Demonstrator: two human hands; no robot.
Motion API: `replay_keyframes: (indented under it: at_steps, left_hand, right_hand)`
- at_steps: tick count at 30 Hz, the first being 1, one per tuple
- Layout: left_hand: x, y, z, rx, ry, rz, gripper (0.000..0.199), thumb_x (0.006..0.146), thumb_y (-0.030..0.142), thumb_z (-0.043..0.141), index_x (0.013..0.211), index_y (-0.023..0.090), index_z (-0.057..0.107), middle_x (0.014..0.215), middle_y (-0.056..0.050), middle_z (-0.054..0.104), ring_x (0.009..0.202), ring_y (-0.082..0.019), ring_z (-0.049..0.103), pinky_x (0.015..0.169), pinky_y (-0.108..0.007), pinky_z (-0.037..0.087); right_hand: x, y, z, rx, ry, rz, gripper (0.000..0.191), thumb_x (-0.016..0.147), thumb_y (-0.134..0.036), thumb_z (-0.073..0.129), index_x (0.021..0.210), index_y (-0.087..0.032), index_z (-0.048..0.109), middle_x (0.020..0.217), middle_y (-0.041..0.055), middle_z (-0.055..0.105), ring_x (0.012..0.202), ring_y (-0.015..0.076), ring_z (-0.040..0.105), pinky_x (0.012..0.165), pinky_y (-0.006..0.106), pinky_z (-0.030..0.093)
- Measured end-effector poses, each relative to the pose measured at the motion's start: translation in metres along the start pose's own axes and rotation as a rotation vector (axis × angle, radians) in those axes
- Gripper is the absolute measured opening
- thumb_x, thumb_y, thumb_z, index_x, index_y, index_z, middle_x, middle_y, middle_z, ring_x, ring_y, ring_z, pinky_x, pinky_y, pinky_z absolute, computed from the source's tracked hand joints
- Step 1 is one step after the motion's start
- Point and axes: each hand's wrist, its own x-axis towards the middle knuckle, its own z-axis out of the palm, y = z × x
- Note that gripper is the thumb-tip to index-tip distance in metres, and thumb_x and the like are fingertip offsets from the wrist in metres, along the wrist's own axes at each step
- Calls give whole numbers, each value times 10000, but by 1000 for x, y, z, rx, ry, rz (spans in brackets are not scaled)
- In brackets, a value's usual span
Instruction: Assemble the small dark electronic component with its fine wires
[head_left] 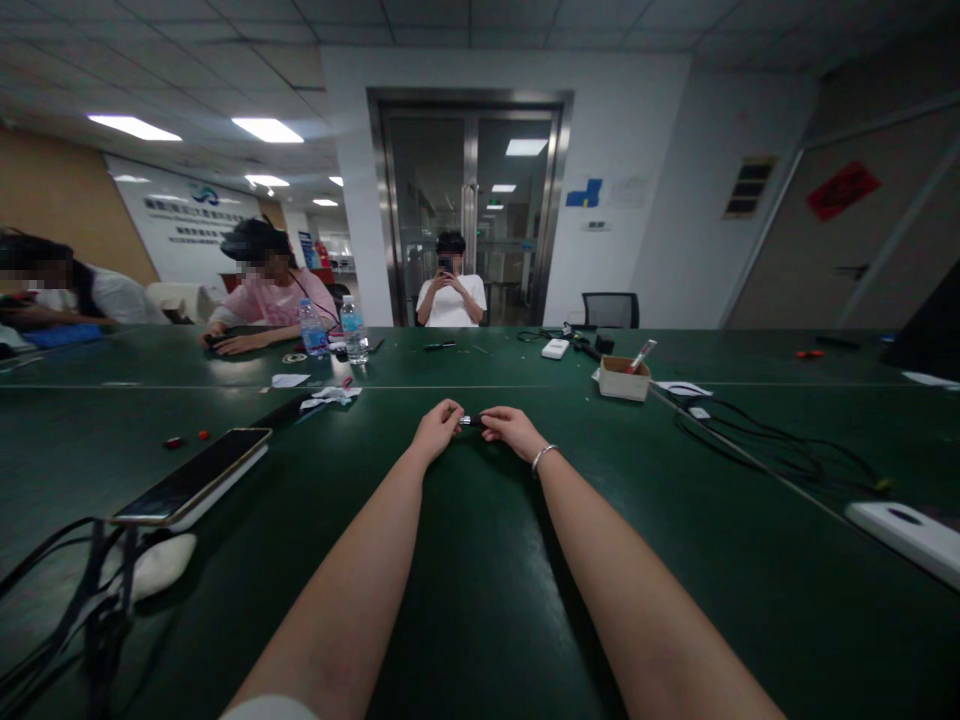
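A small dark object with a shiny silver part (469, 420) spans the gap between my two hands, just above the green table (487, 540). My left hand (439, 428) pinches its silver end with fingers closed. The dark end is in the closed fingers of my right hand (512, 430), which has a silver bracelet (543, 458) at the wrist. What exactly the object is, I cannot make out.
On the left lie a phone (196, 478) on a white block, dark cables and a white mouse (163, 566). Farther back are bottles (354, 335), a small box (624, 380) and a white device (555, 349). Cables (780, 440) run on the right. Several people sit beyond.
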Motion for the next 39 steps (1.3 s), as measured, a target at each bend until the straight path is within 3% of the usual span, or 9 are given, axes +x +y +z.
replay_keyframes:
  at_steps: [8,19,25,39]
  left_hand:
    - [4,-3,-3,-59,-27,-52,172,747,252,583,890,167,626,689,-16,635,657,-130,587,636,-252,440]
    - [4,-4,-3,-15,22,-24,185,724,291,621,857,166,653,787,-40,643,695,-139,573,671,-273,445]
    - [0,3,-3,-24,12,8,180,739,301,604,879,188,603,672,10,589,618,-122,554,620,-249,429]
    - [2,-1,-3,-34,44,-62,176,694,260,659,850,180,648,804,-35,656,723,-144,588,725,-284,454]
  right_hand:
    - [0,0,0,6,19,7,106,809,-44,591,905,-79,619,619,22,647,502,79,619,495,151,532]
    - [2,2,-2,16,30,3,108,781,-61,641,885,-85,622,627,28,653,501,83,625,498,157,540]
    - [1,0,0,28,35,5,86,794,-42,612,872,-78,608,608,22,644,477,80,616,484,156,530]
    - [2,0,-1,25,31,15,94,798,-62,619,889,-85,616,621,26,645,495,85,625,498,157,541]
